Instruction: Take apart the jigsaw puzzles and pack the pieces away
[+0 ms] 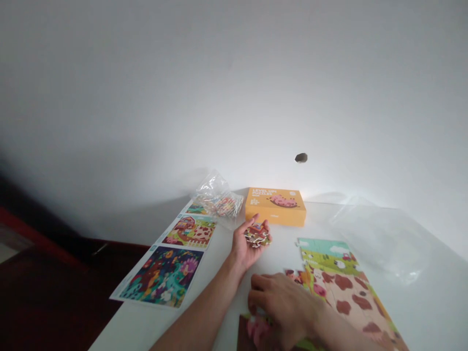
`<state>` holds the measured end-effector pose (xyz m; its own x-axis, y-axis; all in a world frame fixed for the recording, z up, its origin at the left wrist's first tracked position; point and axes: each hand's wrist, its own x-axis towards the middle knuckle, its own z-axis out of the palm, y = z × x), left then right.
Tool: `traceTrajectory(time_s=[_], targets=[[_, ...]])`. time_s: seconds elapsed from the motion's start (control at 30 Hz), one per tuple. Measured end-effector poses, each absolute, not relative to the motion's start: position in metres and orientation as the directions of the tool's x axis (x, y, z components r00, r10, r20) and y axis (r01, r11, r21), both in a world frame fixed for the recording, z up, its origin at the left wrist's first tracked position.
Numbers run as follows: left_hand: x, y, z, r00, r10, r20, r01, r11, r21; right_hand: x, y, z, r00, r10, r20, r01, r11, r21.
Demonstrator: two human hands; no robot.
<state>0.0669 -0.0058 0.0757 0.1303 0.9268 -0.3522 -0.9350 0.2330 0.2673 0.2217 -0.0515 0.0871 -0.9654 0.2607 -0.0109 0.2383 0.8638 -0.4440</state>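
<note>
My left hand (245, 243) lies palm up on the white table (431, 312), its fingers cupped around a small stack of loose puzzle pieces (257, 235). My right hand (283, 304) rests palm down near the front edge, fingers curled over pieces at the lower left corner of a partly built cow puzzle (340, 282). What lies under its fingers is hidden. The built part spreads to the right of that hand, with green field and blue sky at its top.
An orange puzzle box (275, 205) stands at the back by the white wall. Left of it lies a clear bag of pieces (220, 201). Three picture sheets (163, 275) run along the table's left edge. An empty clear bag (380, 234) lies at right.
</note>
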Motion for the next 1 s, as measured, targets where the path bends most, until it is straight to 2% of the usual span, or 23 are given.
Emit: traceTrajectory(time_s=[0.13, 0.23, 0.37, 0.47, 0.6, 0.67, 1.0], targets=[[0.066, -0.003, 0.073, 0.051, 0.937, -0.344, -0.922, 0.177, 0.345, 0.226, -0.04, 0.086, -0.889, 0.458, 0.002, 0.416, 0.808, -0.418], [0.065, -0.003, 0.071, -0.039, 0.945, -0.325, -0.902, 0.106, 0.418, 0.228, -0.032, 0.082, -0.776, 0.63, -0.022, 0.583, 0.704, -0.404], [0.064, -0.002, 0.07, -0.073, 0.939, -0.336, -0.89, 0.09, 0.447, 0.228, -0.027, 0.079, -0.66, 0.749, -0.055, 0.698, 0.585, -0.413], [0.063, -0.001, 0.071, -0.078, 0.935, -0.347, -0.887, 0.094, 0.452, 0.23, -0.026, 0.085, -0.678, 0.733, -0.063, 0.68, 0.593, -0.431], [0.061, -0.001, 0.072, -0.094, 0.935, -0.342, -0.885, 0.078, 0.459, 0.235, -0.023, 0.094, -0.833, 0.553, 0.006, 0.479, 0.727, -0.492], [0.06, -0.001, 0.072, -0.102, 0.938, -0.332, -0.884, 0.068, 0.463, 0.236, -0.02, 0.093, -0.854, 0.52, 0.002, 0.444, 0.732, -0.517], [0.059, 0.0, 0.07, -0.096, 0.941, -0.325, -0.884, 0.07, 0.462, 0.238, -0.012, 0.076, -0.733, 0.679, 0.045, 0.537, 0.618, -0.574]])
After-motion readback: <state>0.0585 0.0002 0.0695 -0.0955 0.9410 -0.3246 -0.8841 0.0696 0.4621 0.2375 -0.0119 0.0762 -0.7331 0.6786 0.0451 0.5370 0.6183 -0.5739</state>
